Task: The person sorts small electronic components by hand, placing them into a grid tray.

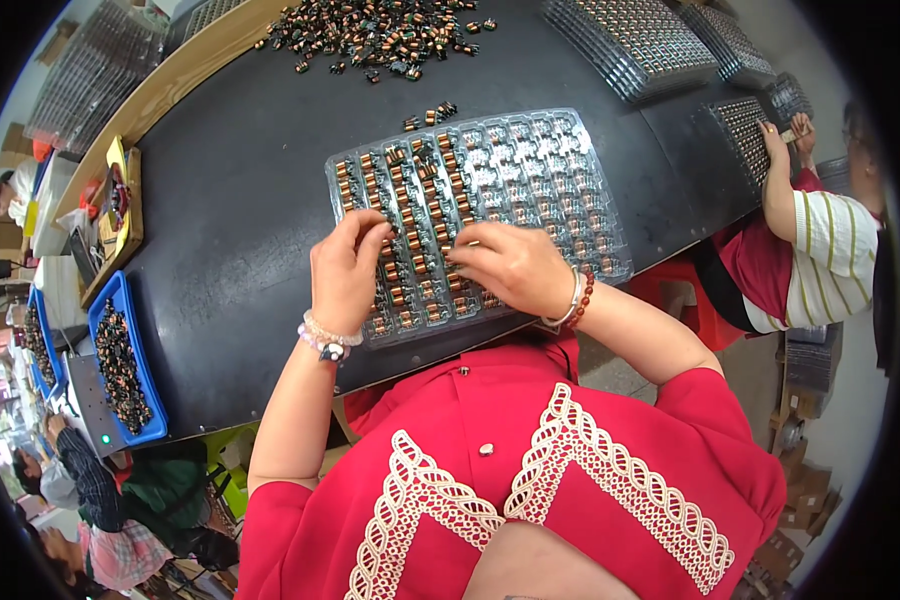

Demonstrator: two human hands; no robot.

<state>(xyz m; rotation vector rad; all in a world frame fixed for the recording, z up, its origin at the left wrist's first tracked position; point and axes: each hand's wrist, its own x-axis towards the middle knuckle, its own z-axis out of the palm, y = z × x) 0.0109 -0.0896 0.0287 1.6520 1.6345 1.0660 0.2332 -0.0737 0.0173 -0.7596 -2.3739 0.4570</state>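
Observation:
A clear plastic tray (555, 185) with rows of moulded pockets lies slightly askew on the dark table in front of me. Small copper-wound coils (434, 212) fill columns on its left side; the pockets on the right look bare. Over the left columns is my left hand (346, 268), its thumb and fingertips closed together close to the coils. My right hand (518, 265) reaches across the tray's middle with curled fingers, its tips at the rightmost filled columns. The fingers hide whatever either hand pinches. Just beyond the far rim sit several loose coils (432, 116).
A large heap of coils (370, 38) lies at the far side. Stacked trays (635, 48) stand far right. A blue bin (156, 415) of small parts is at the left edge, near a wooden border (175, 90). At right, a co-worker's hands (782, 148) touch another tray.

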